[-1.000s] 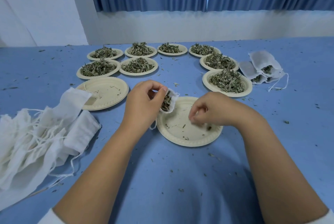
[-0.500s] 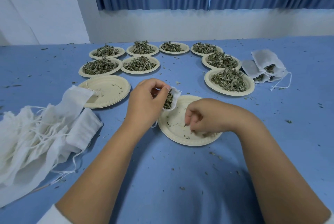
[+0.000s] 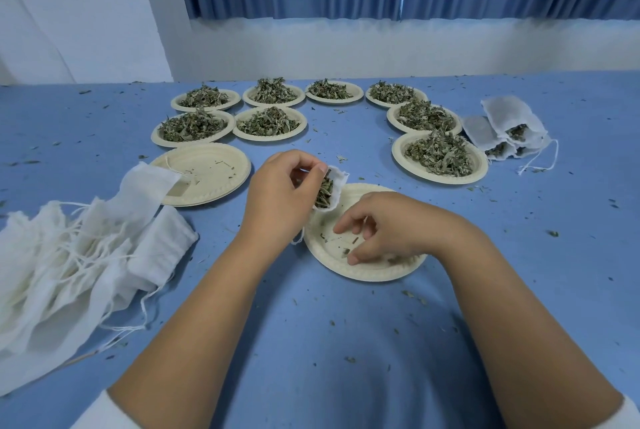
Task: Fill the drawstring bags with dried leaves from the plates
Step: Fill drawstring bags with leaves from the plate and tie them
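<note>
My left hand (image 3: 280, 196) grips a small white drawstring bag (image 3: 330, 191), mouth held open and dried leaves showing inside, over the far edge of a nearly bare paper plate (image 3: 332, 264). My right hand (image 3: 384, 227) hovers over that plate with fingers spread and curled downward at the few leaf scraps; it holds nothing that I can see. Several plates heaped with dried leaves stand beyond, the nearest at the right (image 3: 440, 156).
A heap of empty white bags (image 3: 69, 262) lies at the left, one draped on a stack of bare plates (image 3: 211, 174). Filled bags (image 3: 505, 130) lie at the far right. Leaf crumbs dot the blue table (image 3: 329, 342).
My right hand has opened from a closed pinch and slid toward the plate's near side. The left hand with the bag has stayed almost still.
</note>
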A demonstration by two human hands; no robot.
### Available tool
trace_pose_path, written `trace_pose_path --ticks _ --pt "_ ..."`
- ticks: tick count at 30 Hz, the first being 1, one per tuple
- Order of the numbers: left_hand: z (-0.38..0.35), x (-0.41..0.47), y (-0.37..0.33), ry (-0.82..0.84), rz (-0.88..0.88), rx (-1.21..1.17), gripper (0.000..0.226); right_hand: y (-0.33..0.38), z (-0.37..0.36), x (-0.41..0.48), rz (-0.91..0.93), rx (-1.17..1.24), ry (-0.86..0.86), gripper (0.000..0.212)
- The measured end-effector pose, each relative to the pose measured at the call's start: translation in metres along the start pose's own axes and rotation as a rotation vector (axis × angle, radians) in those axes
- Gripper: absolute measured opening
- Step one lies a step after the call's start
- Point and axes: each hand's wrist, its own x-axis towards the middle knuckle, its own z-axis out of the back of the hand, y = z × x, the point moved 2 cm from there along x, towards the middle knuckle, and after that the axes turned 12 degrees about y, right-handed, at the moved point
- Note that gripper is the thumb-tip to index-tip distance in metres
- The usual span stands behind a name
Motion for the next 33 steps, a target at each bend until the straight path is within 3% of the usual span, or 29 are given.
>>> trace_pose_path --ticks 4,8,17,20,27,30,33 --pt "0.0 0.0 0.001 -0.001 0.001 -0.026 0.011 0.004 -0.002 0.006 0.057 0.013 -0.051 0.017" --pt "-0.001 0.0 0.001 0.0 0.001 -0.031 0.011 0.006 -0.003 0.007 0.05 -0.023 -0.082 0.008" --pt "0.001 0.0 0.001 -0.009 0.002 -0.048 0.014 0.013 -0.008 0.004 0.057 -0.213 -0.043 0.01" --pt "0.002 0.0 0.001 -0.02 -0.002 -0.059 0.014 0.014 -0.004 0.0 0.109 -0.17 -0.053 0.011" --pt "0.002 0.002 0.0 -0.019 0.0 -0.037 0.008 0.02 0.005 0.008 0.344 0.206 -0.688 0.01" --pt "0.003 0.002 -0.001 -0.016 -0.016 -0.021 0.008 0.026 -0.001 0.016 0.352 0.218 -0.783 0.007" --pt "0.004 0.002 -0.002 -0.031 -0.016 -0.037 0.01 0.034 -0.003 0.022 0.326 0.083 -0.774 0.006"
